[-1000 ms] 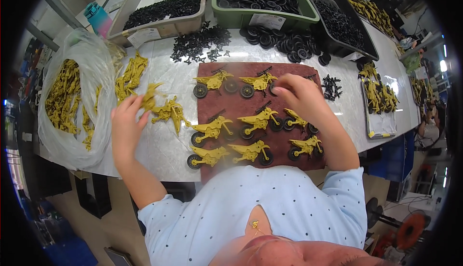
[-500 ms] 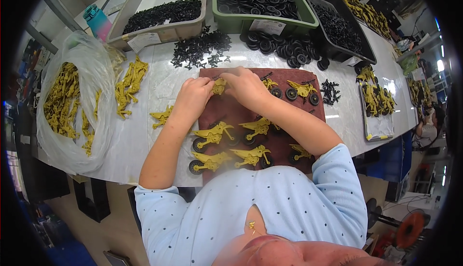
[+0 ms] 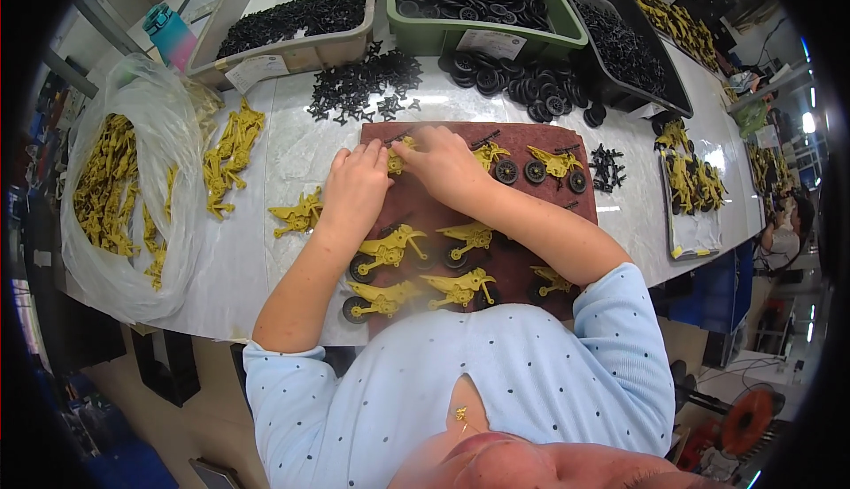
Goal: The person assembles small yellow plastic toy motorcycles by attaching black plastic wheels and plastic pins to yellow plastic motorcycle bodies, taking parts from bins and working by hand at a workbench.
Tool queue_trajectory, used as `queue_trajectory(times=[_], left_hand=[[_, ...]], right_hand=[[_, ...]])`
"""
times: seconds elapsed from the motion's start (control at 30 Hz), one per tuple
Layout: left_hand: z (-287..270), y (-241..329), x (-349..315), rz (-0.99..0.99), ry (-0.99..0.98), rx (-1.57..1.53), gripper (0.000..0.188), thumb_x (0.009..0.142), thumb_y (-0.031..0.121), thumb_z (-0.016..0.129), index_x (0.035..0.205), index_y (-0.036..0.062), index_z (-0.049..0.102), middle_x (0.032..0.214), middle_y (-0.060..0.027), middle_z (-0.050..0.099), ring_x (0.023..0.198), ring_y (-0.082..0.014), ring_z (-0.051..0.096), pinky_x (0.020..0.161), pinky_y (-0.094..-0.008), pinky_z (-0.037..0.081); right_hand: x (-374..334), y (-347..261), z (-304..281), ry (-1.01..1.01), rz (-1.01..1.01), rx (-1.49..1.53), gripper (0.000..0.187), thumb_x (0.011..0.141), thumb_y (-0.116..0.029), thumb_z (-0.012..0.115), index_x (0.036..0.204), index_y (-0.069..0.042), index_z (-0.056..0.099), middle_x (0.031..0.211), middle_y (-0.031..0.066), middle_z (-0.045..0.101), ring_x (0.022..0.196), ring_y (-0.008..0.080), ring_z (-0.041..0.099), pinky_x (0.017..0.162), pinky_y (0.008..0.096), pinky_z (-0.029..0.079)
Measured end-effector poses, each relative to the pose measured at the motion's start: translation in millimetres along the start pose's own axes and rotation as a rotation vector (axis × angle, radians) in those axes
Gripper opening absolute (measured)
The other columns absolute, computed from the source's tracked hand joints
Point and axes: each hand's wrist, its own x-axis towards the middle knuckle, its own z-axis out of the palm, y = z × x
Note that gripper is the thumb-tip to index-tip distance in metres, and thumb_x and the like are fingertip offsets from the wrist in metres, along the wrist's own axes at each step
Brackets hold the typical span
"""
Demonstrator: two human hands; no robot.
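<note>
Toward the far left corner of a dark red mat (image 3: 421, 195), both of my hands are closed round a yellow toy motorcycle body (image 3: 395, 163). My left hand (image 3: 358, 177) grips its left side, and my right hand (image 3: 440, 158) presses from the right. The fingers cover most of the piece. A finished-looking toy motorcycle (image 3: 556, 164) with black wheels lies farther right on the mat. Nearer me are several more yellow bodies, among them one toy motorcycle (image 3: 390, 248) with a black wheel. A loose yellow body (image 3: 299, 213) lies just left of the mat.
Along the back stand a beige bin (image 3: 297, 61) of small black parts, a green bin (image 3: 496, 39) of black wheels and a black bin (image 3: 670, 90). Loose wheels (image 3: 522, 86) lie before them. A clear plastic bag (image 3: 181, 250) of yellow parts sits at left, a tray (image 3: 693, 245) at right.
My right hand has shifted slightly left over the yellow body. The fingers of my left hand lie more extended beside it. The whole view has tilted a little.
</note>
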Motion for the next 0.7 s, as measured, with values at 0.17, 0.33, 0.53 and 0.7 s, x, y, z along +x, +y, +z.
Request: queue_trajectory(times=[0.17, 0.33, 0.53, 0.7], left_hand=[[-4, -15, 0, -0.06, -0.052, -0.278, 0.029, 0.074, 0.013, 0.07, 0.1, 0.0027, 0.063, 0.092, -0.0081, 0.063, 0.089, -0.0242, 0.06, 0.083, -0.0368, 0.043], [-9, -13, -1, -0.046, -0.073, -0.214, 0.028, 0.075, 0.013, 0.069, 0.101, 0.0037, 0.064, 0.091, -0.0065, 0.063, 0.088, -0.0237, 0.06, 0.08, -0.0372, 0.043], [-5, -11, 0, -0.022, -0.034, -0.196, 0.028, 0.075, 0.013, 0.069, 0.102, 0.0062, 0.065, 0.091, -0.0045, 0.063, 0.089, -0.0222, 0.06, 0.079, -0.0369, 0.042], [-2, -5, 3, -0.07, -0.149, -0.2, 0.035, 0.073, 0.012, 0.07, 0.107, 0.0029, 0.064, 0.101, -0.0077, 0.064, 0.093, -0.0246, 0.06, 0.083, -0.0379, 0.044]], right_hand=[[1, 4, 2, 0.015, -0.008, 0.014, 0.028, 0.085, -0.018, 0.061, 0.112, -0.012, 0.064, 0.1, 0.0121, 0.06, 0.092, 0.0319, 0.056, 0.076, 0.0417, 0.046], [1, -1, 9, 0.033, -0.017, -0.092, 0.028, 0.084, -0.019, 0.059, 0.11, -0.016, 0.068, 0.096, 0.0063, 0.059, 0.091, 0.0235, 0.055, 0.075, 0.0352, 0.043], [-1, 5, 10, 0.008, -0.007, -0.075, 0.029, 0.085, -0.017, 0.057, 0.112, -0.017, 0.068, 0.096, 0.0069, 0.058, 0.091, 0.0238, 0.055, 0.074, 0.0349, 0.043], [-3, 4, 9, 0.008, -0.006, -0.024, 0.033, 0.082, -0.02, 0.064, 0.114, -0.014, 0.065, 0.1, 0.0102, 0.058, 0.094, 0.0291, 0.054, 0.079, 0.0391, 0.044]])
